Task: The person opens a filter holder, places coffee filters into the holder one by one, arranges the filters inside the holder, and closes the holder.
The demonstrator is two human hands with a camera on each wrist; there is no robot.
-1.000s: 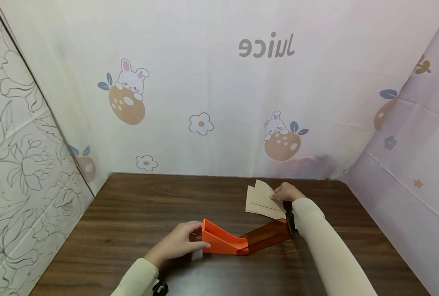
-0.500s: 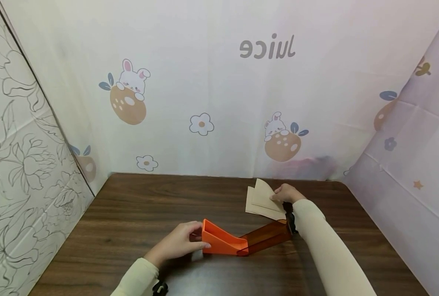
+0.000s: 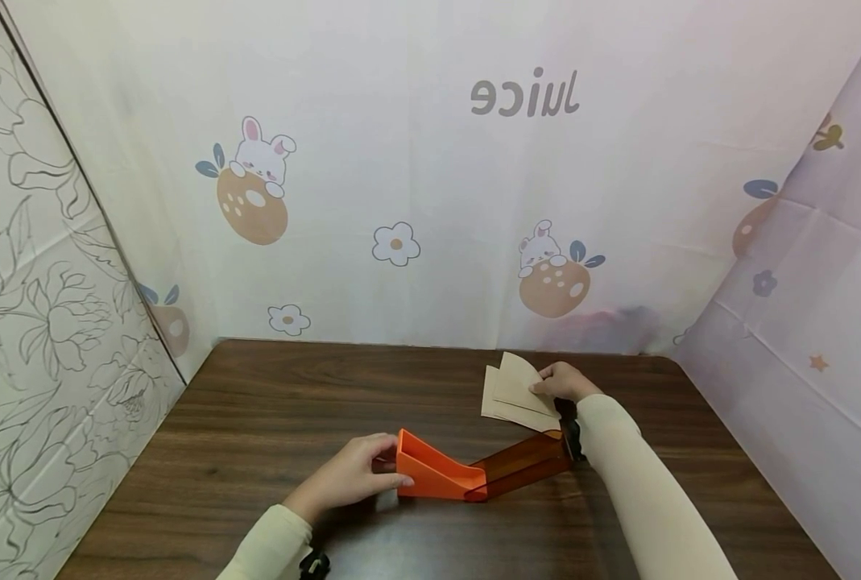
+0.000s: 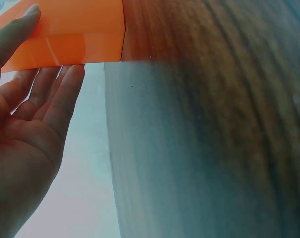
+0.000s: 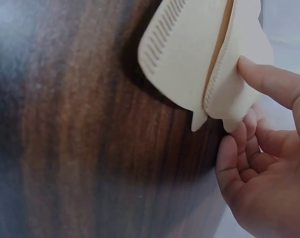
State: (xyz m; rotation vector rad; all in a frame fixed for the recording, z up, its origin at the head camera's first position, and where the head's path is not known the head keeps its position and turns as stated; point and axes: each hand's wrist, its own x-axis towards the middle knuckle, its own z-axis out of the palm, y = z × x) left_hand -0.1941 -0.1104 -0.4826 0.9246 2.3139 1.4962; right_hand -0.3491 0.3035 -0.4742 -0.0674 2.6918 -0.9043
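An orange holder (image 3: 430,475) stands on the table, its translucent brown lid (image 3: 524,463) swung out to the right. My left hand (image 3: 353,475) grips the holder's tall left end; in the left wrist view the thumb lies on one face of the orange holder (image 4: 85,32) and the fingertips touch another. Behind the lid lie cream paper filters (image 3: 520,387) with crimped edges. My right hand (image 3: 564,380) pinches some of them at their right side. The right wrist view has the thumb on the pinched filter (image 5: 234,89), beside another filter (image 5: 179,54) on the table.
The dark wood table (image 3: 292,403) reaches back to a patterned curtain (image 3: 401,161). More curtain hangs at the left and the right. A black band (image 3: 569,427) on the right wrist is close to the lid's far end.
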